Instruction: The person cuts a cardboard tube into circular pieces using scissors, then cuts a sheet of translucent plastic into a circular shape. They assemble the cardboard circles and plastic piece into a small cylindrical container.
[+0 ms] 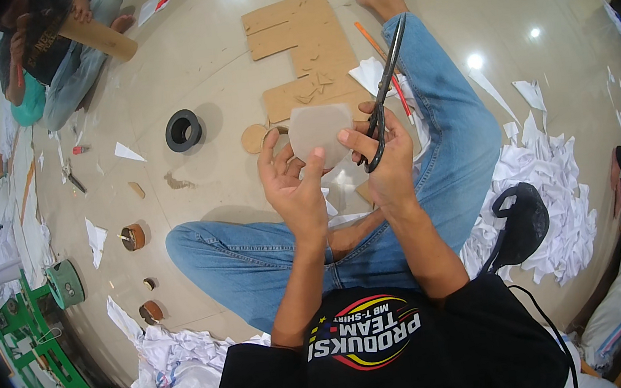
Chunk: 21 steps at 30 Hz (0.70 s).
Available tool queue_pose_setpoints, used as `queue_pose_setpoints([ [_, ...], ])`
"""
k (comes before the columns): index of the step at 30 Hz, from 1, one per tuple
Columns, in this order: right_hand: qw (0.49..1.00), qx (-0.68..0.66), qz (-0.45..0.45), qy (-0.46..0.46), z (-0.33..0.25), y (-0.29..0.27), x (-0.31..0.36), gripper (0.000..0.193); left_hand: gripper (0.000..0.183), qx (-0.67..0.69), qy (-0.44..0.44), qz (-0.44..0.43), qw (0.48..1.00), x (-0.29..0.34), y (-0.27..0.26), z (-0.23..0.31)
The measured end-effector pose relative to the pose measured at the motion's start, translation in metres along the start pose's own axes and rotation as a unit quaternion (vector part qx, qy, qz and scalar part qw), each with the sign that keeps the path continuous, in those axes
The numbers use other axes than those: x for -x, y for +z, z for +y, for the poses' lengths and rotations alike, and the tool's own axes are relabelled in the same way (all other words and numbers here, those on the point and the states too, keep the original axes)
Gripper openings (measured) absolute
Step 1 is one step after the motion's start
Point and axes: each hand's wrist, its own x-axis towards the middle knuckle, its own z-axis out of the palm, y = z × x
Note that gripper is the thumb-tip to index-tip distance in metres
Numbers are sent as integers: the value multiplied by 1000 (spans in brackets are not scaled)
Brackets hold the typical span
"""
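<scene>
Head view: block lettering in white is carried on the black T-shirt (452, 362) at 6 o'clock, upside down here, framed by red and yellow arcs; tan print is also seen on the dark shirt of another person (41, 48) seated at 10 o'clock, a brown tube (100, 38) held. Both wearer's hands are raised just above centre, forearms angled in from 6 o'clock. Pale grey sheet (321, 133), squarish with bowed edges and rounded corners, is held flat between them at 12 o'clock; material cannot be told. Left hand (296, 188) is closed in a light pinch on its lower left, thumb in front, fingers curled behind. Right hand (389, 158) is partly closed: sheet's right edge is pinched by the thumb, and black scissors (383, 82) are held, handle loops at the fingers, blades together, tips toward 1 o'clock. Brown cardboard (315, 36), flat, straight-cut with notches, is laid at 12 o'clock, scraps on top. Smooth black ring (184, 131) is seen at 10 o'clock, brown tape rolls (132, 237) at 9, crumpled white offcuts (557, 204) heaped at 3, green metal machine (55, 369) at 8. Blue denim jeans (456, 131) are spread around the hands.
</scene>
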Motion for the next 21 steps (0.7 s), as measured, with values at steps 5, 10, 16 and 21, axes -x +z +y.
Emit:
queue_pose_setpoints([
  [5,1000,1,-19,8,-1,-1,3,61,46,-5,-36,-98,995,-6,-5,-3],
  [10,999,3,-34,11,-1,1,4,60,43,-11,-45,-107,993,-12,-11,-4],
  [16,993,107,-31,48,-14,0,11,55,46,12,-59,-32,998,-16,-12,-2],
  [21,967,222,-106,68,-11,-31,37,54,53,27,-38,-1,999,-24,-14,4],
])
